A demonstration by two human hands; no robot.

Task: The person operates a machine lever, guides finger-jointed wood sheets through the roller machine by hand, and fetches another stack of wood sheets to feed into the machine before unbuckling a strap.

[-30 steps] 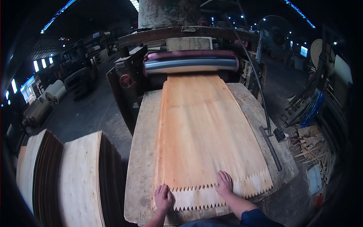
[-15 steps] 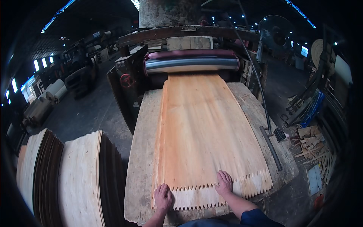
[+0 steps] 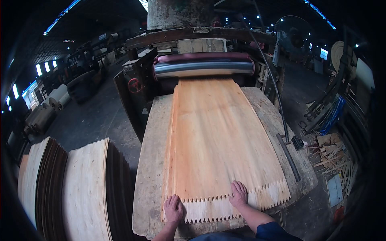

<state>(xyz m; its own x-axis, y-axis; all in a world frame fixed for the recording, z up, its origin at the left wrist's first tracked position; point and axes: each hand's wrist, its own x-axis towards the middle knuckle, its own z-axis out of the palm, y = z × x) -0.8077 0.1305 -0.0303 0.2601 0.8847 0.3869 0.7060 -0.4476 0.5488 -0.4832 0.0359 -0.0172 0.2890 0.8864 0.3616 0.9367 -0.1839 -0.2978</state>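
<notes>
A stack of thin tan wood veneer sheets (image 3: 221, 136) with zigzag-cut near ends lies lengthwise before me on a worn board table (image 3: 150, 160). The sheets' far ends reach up to the roller machine's shiny metal roller (image 3: 205, 67). My left hand (image 3: 173, 209) rests palm down on the near left corner, its fingers stretched forward over the jagged edge of the top sheet. Farther right, my right hand (image 3: 239, 194) lies flat across the same edge, fingers extended. Beneath the top sheet, a paler toothed sheet (image 3: 209, 211) sticks out toward me.
Curved-looking stacks of veneer (image 3: 84, 188) stand at my lower left. On the table's right side lies a dark metal bar (image 3: 288, 156). A red handwheel (image 3: 134, 85) sits on the machine's left frame. Wood scraps (image 3: 331, 154) litter the floor at right; a forklift (image 3: 84, 72) is far left.
Both hands and the veneer sheets hold the same place. In the left background, the dark forklift has shifted slightly.
</notes>
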